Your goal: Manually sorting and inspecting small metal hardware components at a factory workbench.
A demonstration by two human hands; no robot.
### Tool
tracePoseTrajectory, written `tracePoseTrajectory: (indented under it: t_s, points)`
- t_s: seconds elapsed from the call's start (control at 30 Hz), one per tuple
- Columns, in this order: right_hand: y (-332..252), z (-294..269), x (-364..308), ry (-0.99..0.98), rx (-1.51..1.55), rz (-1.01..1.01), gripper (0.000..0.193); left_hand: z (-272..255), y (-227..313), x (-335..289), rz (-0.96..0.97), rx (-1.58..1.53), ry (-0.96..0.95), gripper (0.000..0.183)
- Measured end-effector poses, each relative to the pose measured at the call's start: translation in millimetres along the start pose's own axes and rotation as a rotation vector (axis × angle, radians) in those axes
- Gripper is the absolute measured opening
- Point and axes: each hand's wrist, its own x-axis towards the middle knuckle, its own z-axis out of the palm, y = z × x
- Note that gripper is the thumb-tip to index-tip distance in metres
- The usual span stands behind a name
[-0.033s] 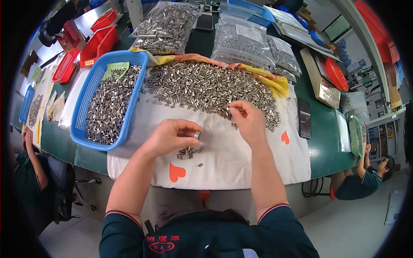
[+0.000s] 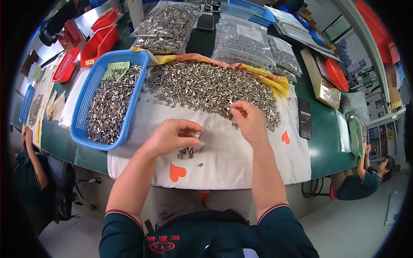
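A wide heap of small metal cylinders [image 2: 193, 84] is spread over a white cloth [image 2: 223, 163]. My right hand [image 2: 249, 122] is closed in a pinch at the heap's near edge, with a small shiny cylinder at its fingertips, mostly covered by them. My left hand [image 2: 172, 136] is curled to the left of it, above the cloth. Between its thumb and fingers it grips a short, round metal piece [image 2: 198, 135], wider than the loose cylinders. Below that hand lies a little cluster of cylinders [image 2: 186, 153], partly hidden by it. One stray cylinder [image 2: 201, 165] rests closer to me.
On the left stands a blue basket [image 2: 77, 124] full of similar cylinders. A rolled yellow-and-pink cloth [image 2: 275, 81] edges the heap's far side. Behind it sit clear bags of metal parts [image 2: 165, 26]. A dark flat device [image 2: 304, 118] lies right. Other people sit at both sides.
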Motion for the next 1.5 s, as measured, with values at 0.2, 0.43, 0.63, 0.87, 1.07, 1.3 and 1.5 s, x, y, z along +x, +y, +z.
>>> tracePoseTrajectory:
  t_s: [0.2, 0.43, 0.63, 0.87, 1.07, 1.3, 1.5]
  points:
    - [9, 6, -1, -0.048, -0.273, -0.190, 0.008, 3, -4, 0, 0.033, 0.126, -0.019, 0.031]
    - [10, 29, -4, 0.016, -0.628, -0.329, 0.006, 9, -1, -1, 0.028, 0.095, -0.080, 0.029]
    - [8, 28, -5, 0.029, -0.642, -0.315, 0.003, 6, -9, 2, 0.064, 0.126, -0.058, 0.028]
    - [4, 26, -12, -0.081, -0.576, -0.292, 0.004, 5, -9, 5, 0.063, 0.063, -0.006, 0.029]
    - [-18, 29, -18, -0.209, -0.039, -0.079, 0.006, 4, -14, 8, 0.084, -0.151, 0.075, 0.033]
    - [-19, 36, -24, -0.279, 0.159, -0.137, 0.007, 3, -13, 10, 0.125, -0.169, 0.076, 0.033]
    - [-18, 41, -28, -0.218, -0.007, -0.283, 0.009, 4, -13, 9, 0.109, -0.085, 0.102, 0.032]
